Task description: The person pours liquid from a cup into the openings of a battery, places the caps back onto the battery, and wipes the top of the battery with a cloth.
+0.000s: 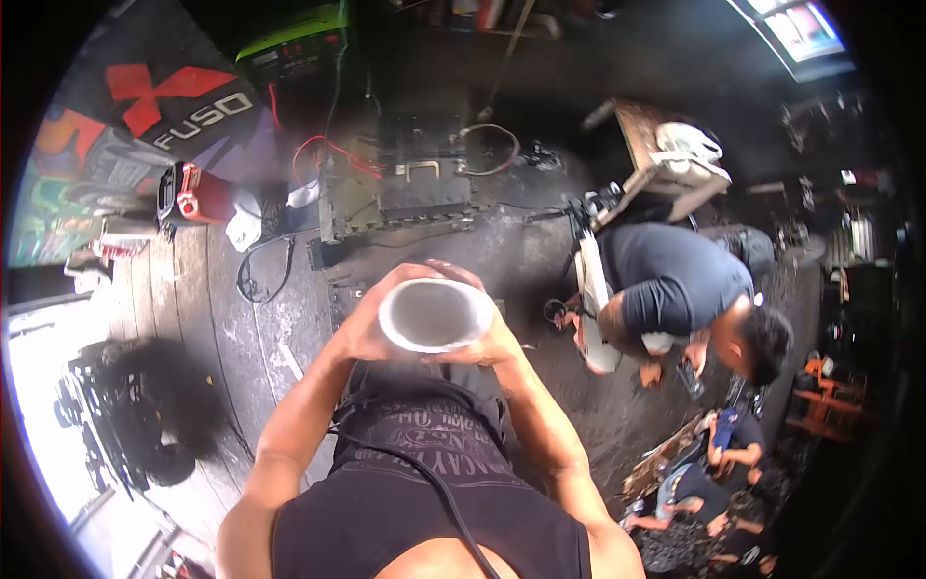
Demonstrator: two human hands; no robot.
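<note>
White cylinder (434, 314), head view: it is held in front of the chest, above the plank floor (193, 318). Its long axis runs almost straight along the line of sight, so the open mouth points up at the camera and the far end points down towards the floor. The rim shows as a near-circle. The bore shows a pale grey inner wall, and whether the far end is closed cannot be told.

The left hand (362, 328) wraps the wall from the left with its fingers curled tight. The right hand (492, 343) clasps the wall from the right and below, also closed on it. A black cable (424, 473) crosses the dark printed shirt beneath.

Towards the floor's far edge stand a grey metal case (405, 188), a red canister (198, 193) to its left and a green charger (294, 48) behind. Their contents are not visible. At the right side of the floor a co-worker (675, 289) in a dark blue shirt crouches, well apart from the cylinder.
</note>
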